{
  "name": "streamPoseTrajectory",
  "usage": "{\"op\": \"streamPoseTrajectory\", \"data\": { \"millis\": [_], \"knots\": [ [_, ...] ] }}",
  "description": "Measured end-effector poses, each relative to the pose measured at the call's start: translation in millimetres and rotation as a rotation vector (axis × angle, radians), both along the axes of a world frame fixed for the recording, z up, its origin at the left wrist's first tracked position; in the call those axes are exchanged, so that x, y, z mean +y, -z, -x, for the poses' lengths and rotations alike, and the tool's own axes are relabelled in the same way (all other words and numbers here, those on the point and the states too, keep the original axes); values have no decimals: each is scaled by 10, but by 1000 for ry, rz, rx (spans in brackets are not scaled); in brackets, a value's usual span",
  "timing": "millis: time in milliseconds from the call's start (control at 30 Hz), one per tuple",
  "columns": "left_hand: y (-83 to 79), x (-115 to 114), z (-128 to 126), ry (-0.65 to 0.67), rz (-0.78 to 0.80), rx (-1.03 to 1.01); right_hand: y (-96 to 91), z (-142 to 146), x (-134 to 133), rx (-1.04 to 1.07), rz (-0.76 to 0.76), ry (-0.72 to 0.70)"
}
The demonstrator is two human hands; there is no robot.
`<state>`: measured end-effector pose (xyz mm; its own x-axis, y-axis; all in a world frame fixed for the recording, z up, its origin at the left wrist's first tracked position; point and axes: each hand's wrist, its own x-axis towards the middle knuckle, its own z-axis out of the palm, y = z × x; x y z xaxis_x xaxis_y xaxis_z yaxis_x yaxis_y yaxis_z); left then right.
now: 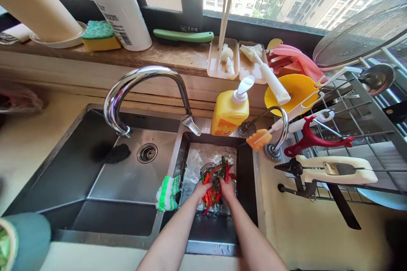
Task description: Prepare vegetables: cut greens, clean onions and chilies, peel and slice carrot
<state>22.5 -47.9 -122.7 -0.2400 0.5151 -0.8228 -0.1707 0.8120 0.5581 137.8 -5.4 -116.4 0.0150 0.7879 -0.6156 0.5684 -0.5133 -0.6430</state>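
Your left hand point(201, 192) and right hand point(227, 189) grip peppers point(216, 188) between them, but wetness could make some slip into the basin point(246, 178) beneath.

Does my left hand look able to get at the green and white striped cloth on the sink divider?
Probably yes: nothing visible stands between your left hand and the striped cloth draped over the divider, though that hand would likely have to release the chili peppers first.
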Motion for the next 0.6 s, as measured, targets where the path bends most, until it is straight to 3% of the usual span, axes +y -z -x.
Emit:
{"op": "streamPoseTrajectory", "data": {
  "millis": [167,300,433,600],
  "knots": [
    [-13,7,-45,-82,29,-134,-4,1,22,235,221,155],
    [-79,14,142,-165,6,-148,-25,1,68,385,354,237],
    [-134,47,330,-269,-54,-125,-115,-47,18,481,342,292],
    [-88,194,240,-279,-101,-194,-113,-77,-13,516,231,226]
  ]
}}
